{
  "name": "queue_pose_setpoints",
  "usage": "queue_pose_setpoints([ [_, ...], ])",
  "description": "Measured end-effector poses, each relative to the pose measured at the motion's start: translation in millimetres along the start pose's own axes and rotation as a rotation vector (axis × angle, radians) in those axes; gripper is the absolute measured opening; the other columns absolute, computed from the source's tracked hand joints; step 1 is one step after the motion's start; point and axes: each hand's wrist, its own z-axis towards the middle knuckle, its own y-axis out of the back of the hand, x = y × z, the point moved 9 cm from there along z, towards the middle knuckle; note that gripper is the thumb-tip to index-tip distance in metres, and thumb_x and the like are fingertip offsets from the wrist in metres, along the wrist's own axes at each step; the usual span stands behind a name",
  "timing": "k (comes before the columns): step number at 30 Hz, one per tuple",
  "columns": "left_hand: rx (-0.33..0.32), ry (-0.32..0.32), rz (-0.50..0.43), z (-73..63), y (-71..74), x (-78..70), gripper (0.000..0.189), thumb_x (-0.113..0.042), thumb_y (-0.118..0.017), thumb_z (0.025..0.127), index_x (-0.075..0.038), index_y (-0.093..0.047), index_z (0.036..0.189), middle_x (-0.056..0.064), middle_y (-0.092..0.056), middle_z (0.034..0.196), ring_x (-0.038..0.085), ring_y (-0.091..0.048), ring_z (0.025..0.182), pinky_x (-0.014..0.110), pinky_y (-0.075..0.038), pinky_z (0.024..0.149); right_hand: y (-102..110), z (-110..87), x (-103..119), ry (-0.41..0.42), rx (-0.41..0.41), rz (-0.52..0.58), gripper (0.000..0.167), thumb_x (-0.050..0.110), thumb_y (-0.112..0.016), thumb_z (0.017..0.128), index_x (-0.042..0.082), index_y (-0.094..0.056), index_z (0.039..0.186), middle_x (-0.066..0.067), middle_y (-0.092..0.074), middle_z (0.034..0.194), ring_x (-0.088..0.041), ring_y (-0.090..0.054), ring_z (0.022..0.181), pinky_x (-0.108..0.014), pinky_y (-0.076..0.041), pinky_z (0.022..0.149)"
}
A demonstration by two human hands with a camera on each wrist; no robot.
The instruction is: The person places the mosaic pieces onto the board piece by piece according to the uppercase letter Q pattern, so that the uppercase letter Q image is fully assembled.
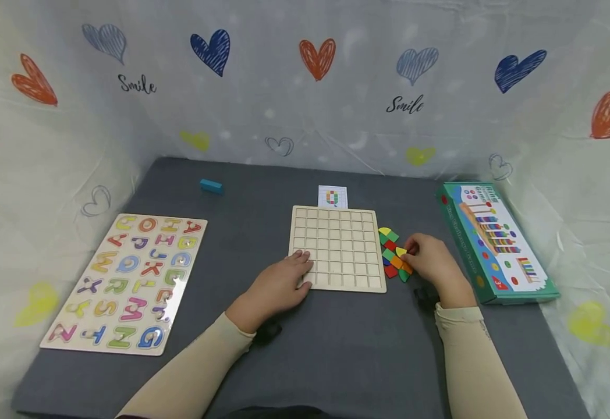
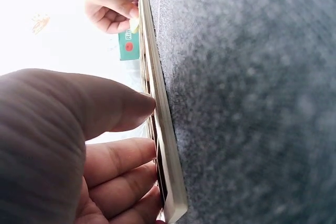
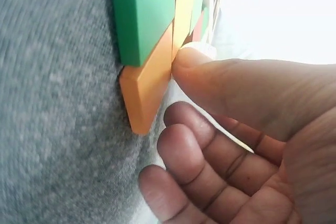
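Note:
My left hand (image 1: 281, 282) rests on the lower left corner of a wooden grid board (image 1: 341, 250), its fingers on the cells and thumb at the near edge. In the left wrist view the thumb and fingers (image 2: 121, 192) lie against the board's rim. At the board's right side, my right hand (image 1: 433, 262) pinches a yellow block (image 1: 401, 251) between thumb and index finger. Below it lie several flat coloured blocks, among them an orange block (image 3: 149, 82) and a green block (image 3: 144, 14). The right wrist view shows the other fingers loosely curled; the thumb hides most of the yellow block.
A small card with a coloured letter pattern (image 1: 333, 196) lies behind the board. To the left is an alphabet board (image 1: 127, 285), with a blue block (image 1: 211, 186) farther back. A green game box (image 1: 499, 244) stands right of my right hand.

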Motion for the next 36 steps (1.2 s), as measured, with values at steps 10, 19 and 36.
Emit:
queue_pose_setpoints([
  [10, -0.008, -0.009, 0.014, 3.0, 6.3, 1.8, 0.055, -0.032, -0.067, 0.110, -0.010, -0.057, 0.160, 0.008, -0.046, 0.172, 0.026, -0.039, 0.163, 0.049, -0.042, 0.128, 10.4, 0.9, 15.2, 0.054, -0.099, 0.045, 0.020, 0.019, -0.072, 0.105, 0.004, -0.070, 0.118, -0.015, -0.069, 0.102, -0.028, -0.060, 0.086, -0.036, -0.052, 0.073],
  [19, -0.004, -0.014, 0.004, 5.5, 9.9, 2.2, 0.055, -0.031, -0.068, 0.109, -0.009, -0.058, 0.159, 0.009, -0.046, 0.172, 0.026, -0.039, 0.163, 0.049, -0.042, 0.128, 32.2, 31.1, 86.4, 0.241, -0.135, 0.111, 0.034, 0.013, -0.052, 0.113, 0.003, -0.072, 0.138, -0.017, -0.067, 0.117, -0.032, -0.058, 0.090, -0.046, -0.049, 0.077],
  [36, 0.012, 0.006, -0.012, 3.9, -1.9, 2.8, 0.055, -0.033, -0.070, 0.107, -0.011, -0.061, 0.157, 0.008, -0.049, 0.170, 0.025, -0.042, 0.162, 0.049, -0.044, 0.127, -54.7, 107.5, 147.9, 0.251, 0.055, 0.207, 0.014, 0.015, -0.070, 0.108, 0.008, -0.078, 0.116, -0.012, -0.075, 0.110, -0.029, -0.069, 0.100, -0.047, -0.056, 0.092],
])
